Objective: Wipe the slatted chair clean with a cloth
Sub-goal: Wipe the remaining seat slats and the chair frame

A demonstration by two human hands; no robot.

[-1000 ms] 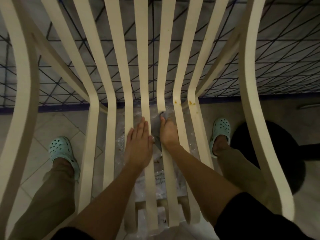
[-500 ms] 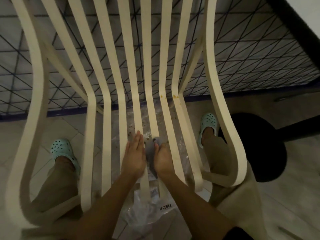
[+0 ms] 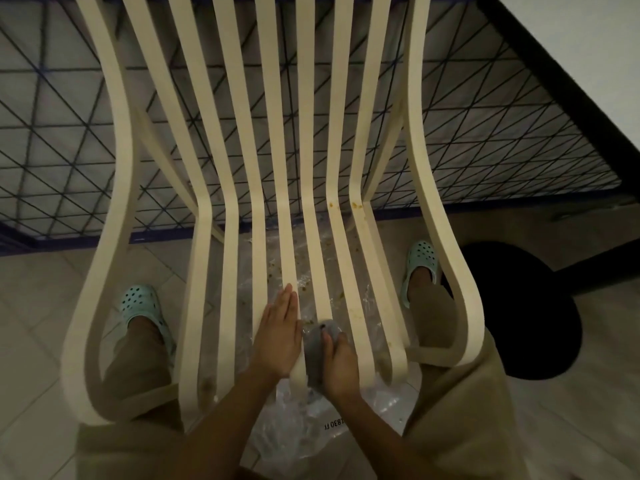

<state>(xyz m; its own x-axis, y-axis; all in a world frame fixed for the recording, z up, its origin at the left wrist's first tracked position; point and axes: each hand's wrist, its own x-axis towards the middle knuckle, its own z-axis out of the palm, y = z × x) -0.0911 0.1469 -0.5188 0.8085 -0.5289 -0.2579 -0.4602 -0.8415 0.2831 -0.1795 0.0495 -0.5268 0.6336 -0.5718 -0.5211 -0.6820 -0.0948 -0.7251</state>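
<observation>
Several cream slats run down the slatted chair (image 3: pixel 306 133) over a pale tiled floor (image 3: pixel 41 323), with a black wire mesh panel (image 3: pixel 485 133) behind it. Brown spots (image 3: pixel 355 204) mark two slats where back bends into seat. My left hand (image 3: pixel 278 337) lies flat on the seat slats, fingers straight and pressed together. My right hand (image 3: pixel 341 365) curls round a grey cloth (image 3: pixel 320 341), holding it against a slat near the seat's front edge. The chair's top is cut off, my fingers hide much of the cloth, and a dark round shape (image 3: pixel 519 306) to the right is too dim to name. Crumpled clear plastic (image 3: pixel 294 441) lies under the seat, barred by slats; mint clogs (image 3: pixel 140 303) stand either side
</observation>
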